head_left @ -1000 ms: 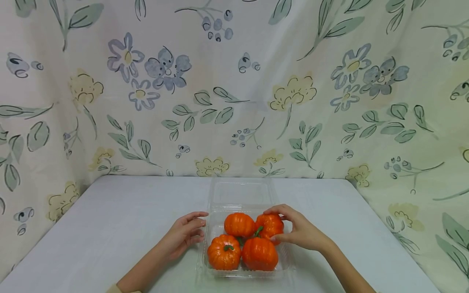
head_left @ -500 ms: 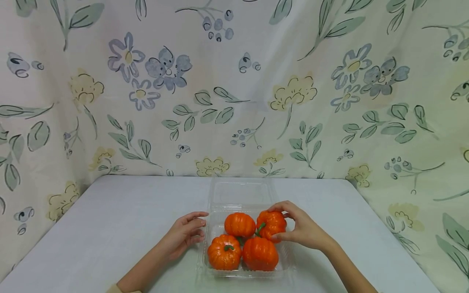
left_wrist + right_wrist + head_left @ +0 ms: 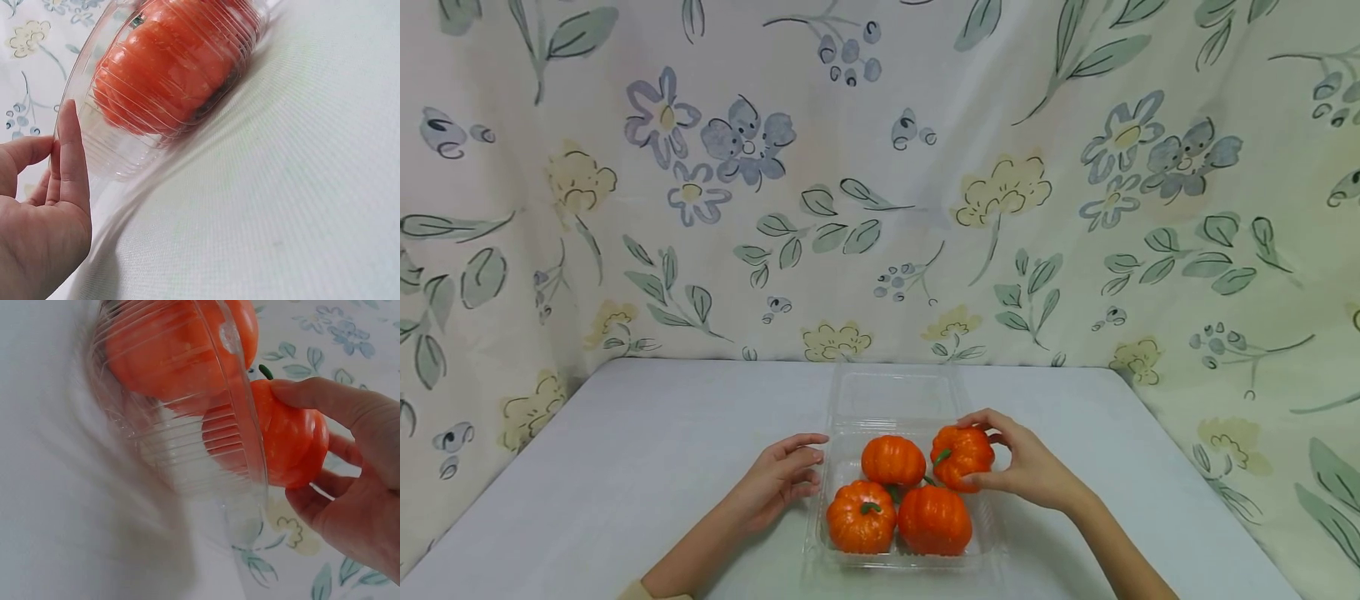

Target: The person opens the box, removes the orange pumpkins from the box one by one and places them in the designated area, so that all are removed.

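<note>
Toward the back right of a clear plastic clamshell container, my right hand holds a small orange pumpkin with a green stem, thumb in front and fingers behind. In the right wrist view this pumpkin sits raised at the container's rim, its lower part seen through the ribbed wall. My left hand is at the container's left side. The left wrist view shows its fairly straight fingers at the rim. Inside the container sit a back left pumpkin, a front left pumpkin and a front right pumpkin.
The container's transparent lid lies folded back behind it. Everything stands on a white-covered table. A floral-patterned curtain hangs beyond the table's back edge and along the sides.
My right hand has moved a little right and up with the back right pumpkin, whose stem has come away from the front right pumpkin. The left hand has stayed in place.
</note>
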Demonstrator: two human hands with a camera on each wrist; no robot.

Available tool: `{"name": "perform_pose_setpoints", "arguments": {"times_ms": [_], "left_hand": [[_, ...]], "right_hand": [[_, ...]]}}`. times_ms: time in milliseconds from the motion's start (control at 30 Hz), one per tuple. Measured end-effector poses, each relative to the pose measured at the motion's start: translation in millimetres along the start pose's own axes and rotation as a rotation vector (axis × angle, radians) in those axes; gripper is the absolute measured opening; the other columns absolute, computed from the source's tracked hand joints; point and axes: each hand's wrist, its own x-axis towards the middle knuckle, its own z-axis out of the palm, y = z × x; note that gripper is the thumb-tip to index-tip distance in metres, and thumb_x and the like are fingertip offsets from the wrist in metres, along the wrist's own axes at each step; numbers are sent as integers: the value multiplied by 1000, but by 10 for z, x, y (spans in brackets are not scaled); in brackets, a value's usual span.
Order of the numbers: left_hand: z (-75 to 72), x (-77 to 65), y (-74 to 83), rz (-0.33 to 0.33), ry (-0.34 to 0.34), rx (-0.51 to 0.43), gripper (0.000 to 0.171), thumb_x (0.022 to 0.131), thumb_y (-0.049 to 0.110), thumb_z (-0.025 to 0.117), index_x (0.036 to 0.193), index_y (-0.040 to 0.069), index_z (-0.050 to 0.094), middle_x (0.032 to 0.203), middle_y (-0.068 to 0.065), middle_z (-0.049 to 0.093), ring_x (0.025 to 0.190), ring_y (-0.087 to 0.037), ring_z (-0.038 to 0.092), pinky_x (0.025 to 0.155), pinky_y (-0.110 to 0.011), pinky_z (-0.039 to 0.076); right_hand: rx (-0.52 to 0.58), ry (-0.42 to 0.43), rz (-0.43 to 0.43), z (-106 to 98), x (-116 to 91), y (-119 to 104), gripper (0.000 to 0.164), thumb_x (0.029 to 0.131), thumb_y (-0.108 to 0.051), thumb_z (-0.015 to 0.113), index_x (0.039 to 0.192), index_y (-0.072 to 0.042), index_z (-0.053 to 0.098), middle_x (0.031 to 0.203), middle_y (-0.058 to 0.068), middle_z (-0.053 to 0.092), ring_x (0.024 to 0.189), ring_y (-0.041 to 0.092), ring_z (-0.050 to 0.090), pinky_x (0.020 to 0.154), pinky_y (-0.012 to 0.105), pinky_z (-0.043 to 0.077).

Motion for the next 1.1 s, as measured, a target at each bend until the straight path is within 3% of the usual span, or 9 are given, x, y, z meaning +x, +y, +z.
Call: {"name": "perform_pose_setpoints", "arguments": {"times_ms": [567,867,1100], "left_hand": [[4,2,-2,11,-12,-3,35,108,15,60,139,1,57,101,-1,61,75,-9,64,74,-21,62],[3,6,-4,0,-1,6,39,107,15,60,142,-1,54,101,0,60,75,-9,64,75,-21,62],[-4,11,-7,-3,3,6,38,107,15,59,142,-1,54,101,0,60,75,-9,64,75,-21,62]], "right_hand": [[-13,31,19,-110,-26,7,63,86,-19,88,142,-9,60,135,10,62,117,18,58,103,34,55],[-7,14,47,-185,-36,12,66,86,-19,87,145,-10,59,136,13,60,120,31,56,101,29,55],[34,-21,84,-245,-48,27,62,88,-21,86,143,-8,60,135,14,59,123,34,54,99,25,55]]}}
